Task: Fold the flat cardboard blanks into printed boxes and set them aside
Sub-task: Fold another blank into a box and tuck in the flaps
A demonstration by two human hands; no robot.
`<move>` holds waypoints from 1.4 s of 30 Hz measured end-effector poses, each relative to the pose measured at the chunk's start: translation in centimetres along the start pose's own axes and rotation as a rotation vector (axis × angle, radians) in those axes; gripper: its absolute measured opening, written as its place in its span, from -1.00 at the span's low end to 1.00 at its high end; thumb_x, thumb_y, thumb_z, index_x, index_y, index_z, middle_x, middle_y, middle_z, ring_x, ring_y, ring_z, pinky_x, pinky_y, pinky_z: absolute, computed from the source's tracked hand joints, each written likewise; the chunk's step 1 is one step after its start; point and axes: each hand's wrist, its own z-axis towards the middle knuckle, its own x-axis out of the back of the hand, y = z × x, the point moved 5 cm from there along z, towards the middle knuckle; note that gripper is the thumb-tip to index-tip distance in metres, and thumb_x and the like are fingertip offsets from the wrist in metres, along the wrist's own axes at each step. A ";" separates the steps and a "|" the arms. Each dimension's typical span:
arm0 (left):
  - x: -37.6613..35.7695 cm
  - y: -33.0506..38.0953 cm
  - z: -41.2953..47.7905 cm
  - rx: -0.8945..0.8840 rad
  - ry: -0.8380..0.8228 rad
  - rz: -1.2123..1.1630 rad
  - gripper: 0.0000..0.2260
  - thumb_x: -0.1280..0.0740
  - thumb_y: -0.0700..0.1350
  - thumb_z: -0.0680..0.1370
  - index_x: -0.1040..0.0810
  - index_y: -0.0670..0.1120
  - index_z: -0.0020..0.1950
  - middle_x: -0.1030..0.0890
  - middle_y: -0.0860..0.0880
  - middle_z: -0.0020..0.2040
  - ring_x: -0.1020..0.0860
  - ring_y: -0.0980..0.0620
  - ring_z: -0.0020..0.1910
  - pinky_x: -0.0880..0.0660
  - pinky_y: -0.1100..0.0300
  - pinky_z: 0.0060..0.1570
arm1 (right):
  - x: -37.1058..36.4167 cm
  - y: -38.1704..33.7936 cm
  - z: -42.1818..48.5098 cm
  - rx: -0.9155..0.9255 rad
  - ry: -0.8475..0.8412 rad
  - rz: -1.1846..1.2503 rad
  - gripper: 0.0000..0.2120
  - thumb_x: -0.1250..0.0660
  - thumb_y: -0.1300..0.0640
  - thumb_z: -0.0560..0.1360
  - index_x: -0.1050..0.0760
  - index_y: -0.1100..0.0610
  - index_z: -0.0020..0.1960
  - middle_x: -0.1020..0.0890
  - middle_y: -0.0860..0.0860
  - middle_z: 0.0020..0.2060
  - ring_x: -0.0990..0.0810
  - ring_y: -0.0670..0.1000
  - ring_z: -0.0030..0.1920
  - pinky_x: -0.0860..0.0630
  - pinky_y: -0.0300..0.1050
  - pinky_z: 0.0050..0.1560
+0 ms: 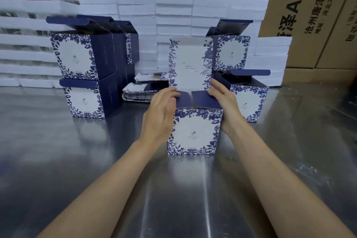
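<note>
A blue-and-white floral printed box (195, 131) stands upright on the steel table in front of me, its lid panel raised at the back and two dark blue side flaps folded inward. My left hand (161, 111) lies against the box's left side, fingers straight on the left flap. Against the right side, my right hand (222, 100) has its fingers on the right flap. A pile of flat blanks (141, 92) lies just behind my left hand. Folded boxes are stacked two high at the left (77, 75) and at the right (249, 100).
White foam trays (173, 17) are stacked in tall columns along the back. Large brown shipping cartons (301, 15) stand behind them and at the right. The shiny steel table (96, 170) stretches toward me between my forearms.
</note>
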 end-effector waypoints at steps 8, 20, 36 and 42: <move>0.6 -0.2 -0.1 0.076 0.121 0.018 -0.39 -0.03 0.22 0.60 -0.04 -0.06 0.55 -0.16 0.01 0.51 -0.20 0.19 0.46 -0.20 0.57 0.18 | -0.5 0.2 0.0 0.059 -0.011 -0.121 -0.75 -0.13 0.19 0.63 -0.58 0.05 -0.04 -0.62 0.03 0.08 -0.53 0.01 0.14 -0.41 -0.05 0.24; 0.9 -1.3 -0.2 -0.105 -0.147 0.138 -0.50 -0.12 0.22 0.60 -0.37 -0.07 0.41 -0.31 0.19 0.37 -0.24 0.17 0.47 -0.17 0.49 0.30 | 0.4 1.7 -0.1 0.292 -0.012 -0.326 -0.77 -0.20 0.00 0.62 -0.62 0.00 -0.01 -0.61 -0.09 0.18 -0.52 -0.18 0.22 -0.39 -0.30 0.24; 1.8 0.7 1.0 0.209 0.129 -0.313 -0.75 -0.38 -0.23 0.53 -0.52 0.05 0.14 -0.58 0.00 0.14 -0.54 0.05 0.15 -0.51 0.04 0.17 | -2.6 -1.2 -2.7 0.638 -0.100 -0.512 -0.89 -0.38 0.04 0.48 -0.57 -0.01 0.01 -0.60 -0.20 -0.04 -0.55 -0.07 0.09 -0.44 -0.12 0.15; 2.7 0.8 1.7 0.250 0.207 -0.409 -0.93 -0.41 -0.13 0.53 -0.60 0.00 -0.01 -0.64 -0.06 0.05 -0.60 0.10 0.00 -0.52 0.24 0.02 | -4.0 -2.4 -3.2 0.623 -0.187 -0.381 -0.88 -0.40 0.19 0.48 -0.59 -0.03 -0.08 -0.64 -0.11 -0.11 -0.58 -0.05 0.01 -0.46 -0.17 0.11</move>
